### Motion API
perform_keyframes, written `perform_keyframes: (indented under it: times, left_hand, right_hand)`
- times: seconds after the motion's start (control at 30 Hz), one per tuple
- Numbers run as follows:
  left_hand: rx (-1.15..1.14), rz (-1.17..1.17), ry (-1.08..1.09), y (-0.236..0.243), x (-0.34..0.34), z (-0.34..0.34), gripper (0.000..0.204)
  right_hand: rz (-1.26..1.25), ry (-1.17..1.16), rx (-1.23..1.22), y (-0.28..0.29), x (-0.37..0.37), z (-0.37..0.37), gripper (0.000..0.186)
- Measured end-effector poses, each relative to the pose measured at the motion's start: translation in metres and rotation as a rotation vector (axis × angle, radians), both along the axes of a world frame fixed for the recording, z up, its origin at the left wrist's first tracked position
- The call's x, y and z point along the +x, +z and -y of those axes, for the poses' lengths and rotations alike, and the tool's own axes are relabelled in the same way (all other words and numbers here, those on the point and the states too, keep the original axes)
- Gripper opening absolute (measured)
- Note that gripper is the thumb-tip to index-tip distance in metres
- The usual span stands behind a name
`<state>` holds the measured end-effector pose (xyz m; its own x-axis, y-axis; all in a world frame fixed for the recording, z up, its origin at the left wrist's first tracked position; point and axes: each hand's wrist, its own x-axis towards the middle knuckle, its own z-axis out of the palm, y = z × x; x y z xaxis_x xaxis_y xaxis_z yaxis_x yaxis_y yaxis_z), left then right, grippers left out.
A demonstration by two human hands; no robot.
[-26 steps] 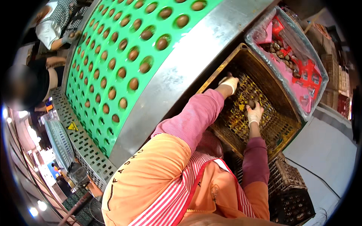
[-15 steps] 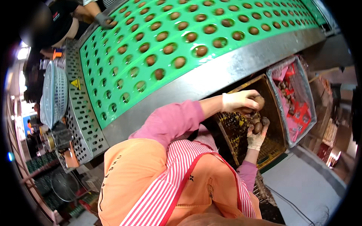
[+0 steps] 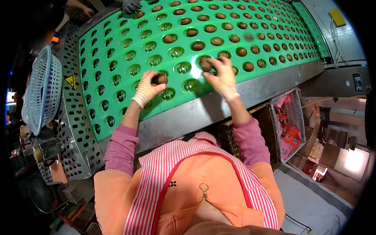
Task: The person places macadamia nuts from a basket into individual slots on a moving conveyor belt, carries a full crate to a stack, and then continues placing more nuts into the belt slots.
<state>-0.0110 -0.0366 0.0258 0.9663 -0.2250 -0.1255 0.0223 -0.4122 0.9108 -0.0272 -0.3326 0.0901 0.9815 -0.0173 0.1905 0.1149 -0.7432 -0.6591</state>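
Left hand (image 3: pixel 147 89) pinches brown egg (image 3: pixel 162 79), right hand (image 3: pixel 223 80) second egg (image 3: pixel 205 65). Steel edge (image 3: pixel 172 125) at both hands' 6 o'clock; green surface (image 3: pixel 176 80) runs toward 2.

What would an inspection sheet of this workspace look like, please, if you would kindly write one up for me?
Surface: green sheet with rows of oval hollows, bordered in front by a metal rim.
Job's things: brown egg-shaped pieces sit in many hollows, mostly toward the right.
Clutter: lined box with red packets, beside a partly hidden brown crate; pale blue basket, far left.
Grips: left grip holds one piece, perhaps more; right grip holds one over the sheet.
Cables: pale wires by a yellow box, far right; dark cable, lower right.
Surroundings: perforated metal panel with yellow warning triangle, left; another person's grey-gloved hand at the far edge.
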Motion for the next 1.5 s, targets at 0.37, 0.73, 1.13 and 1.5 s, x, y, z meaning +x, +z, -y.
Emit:
perform_keyframes:
  times: [0.37,0.73,1.13,1.5]
  left_hand:
    - [0.312,0.077,0.119,0.006,0.086,0.019,0.057]
    - [0.241,0.513,0.137,-0.048,0.188,0.010,0.030]
    - [0.775,0.671,-0.309,-0.051,0.225,0.066,0.043]
    - [0.663,0.664,-0.230,-0.063,0.134,0.081,0.064]
  right_hand:
    - [-0.281,0.138,-0.383,-0.034,0.126,-0.055,0.055]
    - [0.011,0.325,-0.195,-0.059,0.057,-0.040,0.054]
    - [0.129,-0.006,0.068,-0.042,-0.027,-0.029,0.029]
    - [-0.006,-0.794,0.339,-0.058,-0.228,0.060,0.026]
